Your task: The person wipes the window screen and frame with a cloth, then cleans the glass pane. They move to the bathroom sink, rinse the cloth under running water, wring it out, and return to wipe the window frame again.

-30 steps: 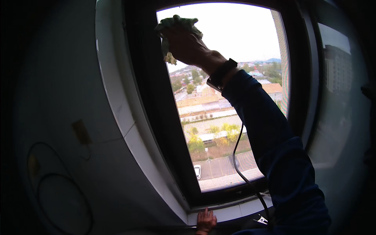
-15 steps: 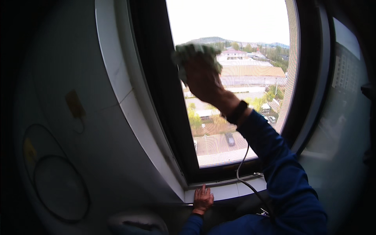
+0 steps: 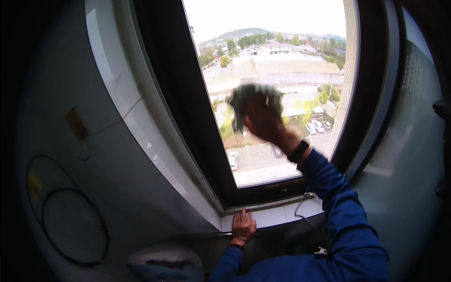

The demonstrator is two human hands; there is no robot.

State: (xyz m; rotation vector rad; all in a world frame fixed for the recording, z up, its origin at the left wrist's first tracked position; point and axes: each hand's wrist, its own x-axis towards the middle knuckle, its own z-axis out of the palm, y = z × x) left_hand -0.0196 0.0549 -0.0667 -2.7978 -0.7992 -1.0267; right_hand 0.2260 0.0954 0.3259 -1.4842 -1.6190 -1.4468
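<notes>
My right hand presses a pale green cloth against the window screen, left of its middle. The cloth bunches beyond my fingers, and part of it is hidden behind the hand. A dark band circles my right wrist, just past a blue sleeve. Low in the view, my left hand rests on the white tiled sill with its fingers stretched toward the window's dark frame. It holds nothing.
A thin grey cord hangs over the sill beside my right arm. On the left wall are a looped black cable and a yellowish tag. A grey rounded object sits at the lower left. Glass stands on the right.
My right hand has moved down and to the right across the screen with the cloth. The view has shifted slightly. My left hand stays on the sill.
</notes>
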